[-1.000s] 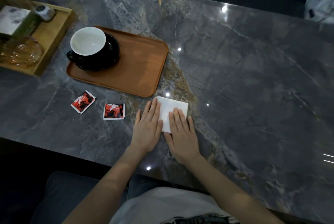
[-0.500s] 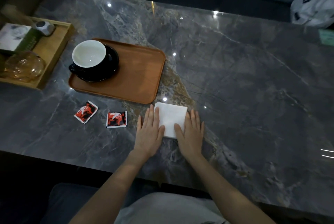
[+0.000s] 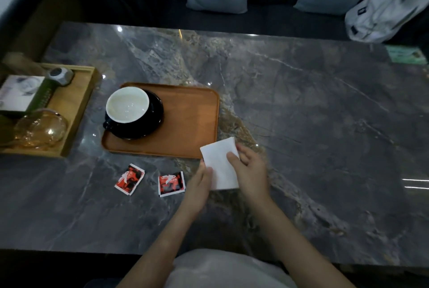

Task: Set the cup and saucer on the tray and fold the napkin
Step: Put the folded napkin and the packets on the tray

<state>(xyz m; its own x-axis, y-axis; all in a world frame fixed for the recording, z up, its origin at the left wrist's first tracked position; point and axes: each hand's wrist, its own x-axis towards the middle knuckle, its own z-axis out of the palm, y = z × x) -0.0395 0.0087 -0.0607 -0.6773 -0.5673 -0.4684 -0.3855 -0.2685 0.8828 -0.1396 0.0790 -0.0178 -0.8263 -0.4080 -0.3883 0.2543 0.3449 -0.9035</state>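
A cup (image 3: 127, 107), white inside and dark outside, stands on a black saucer (image 3: 153, 125) at the left end of the brown wooden tray (image 3: 192, 123). The white folded napkin (image 3: 218, 164) is held just off the tray's near right corner. My right hand (image 3: 249, 169) grips its right edge, thumb on top. My left hand (image 3: 197, 185) pinches its lower left edge. The napkin's far corner overlaps the tray's rim.
Two red sachets (image 3: 130, 179) (image 3: 171, 183) lie on the grey marble table (image 3: 313, 125) left of my hands. A light wooden box (image 3: 72, 111) at far left holds an amber glass (image 3: 39, 128) and a card. A white bag (image 3: 385, 9) and cushions sit behind the table.
Both hands were pressing flat on the napkin on the table; now they grip its edges and it has lifted and shifted toward the tray's corner.
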